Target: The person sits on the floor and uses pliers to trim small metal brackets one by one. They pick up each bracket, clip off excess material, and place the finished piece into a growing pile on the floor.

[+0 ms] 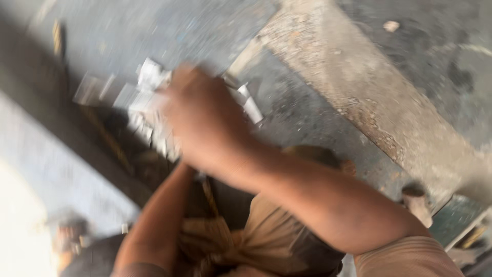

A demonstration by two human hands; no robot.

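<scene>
The view is motion-blurred. My right hand reaches in from the lower right, its back toward the camera and its fingers closed over a crumpled wad of white paper. Bits of the paper stick out left of the hand and at its right side. My left forearm rises from the bottom edge toward the same wad. The left hand itself is hidden under my right wrist and the paper.
Below the arms are my tan trousers. The ground is grey speckled concrete, crossed by a pale brown band. A dark beam runs diagonally at the left. A brown shoe sits at the right.
</scene>
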